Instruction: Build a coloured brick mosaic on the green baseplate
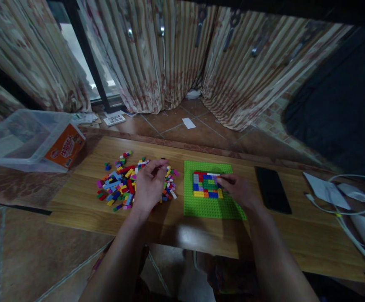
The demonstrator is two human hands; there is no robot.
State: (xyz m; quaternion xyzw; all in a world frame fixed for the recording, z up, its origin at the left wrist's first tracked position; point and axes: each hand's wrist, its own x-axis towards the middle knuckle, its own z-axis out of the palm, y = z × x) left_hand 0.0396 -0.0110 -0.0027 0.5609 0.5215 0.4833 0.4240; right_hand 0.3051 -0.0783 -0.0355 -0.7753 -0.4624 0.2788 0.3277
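Note:
A bright green studded baseplate (190, 208) lies on the wooden table. On it stands a rectangle of multicoloured building bricks (208, 194) around a green middle. My right hand (239, 189) reaches in from the right, its thumb and fingertips closed on a small building brick at the rectangle's upper right corner; the fingers partly hide it. To the left, a loose heap of building bricks (116, 184) spreads over the tabletop. My left hand (151, 184) is above the heap's right side, with fingers curled and the tips pinched together. Whatever is between them cannot be made out.
A black phone (273, 189) lies right of the baseplate. White cables (347, 214) and papers (325, 191) are at the table's right end. Beyond the left end stands a clear plastic box (28, 155) with an orange label. Curtains (182, 54) hang behind.

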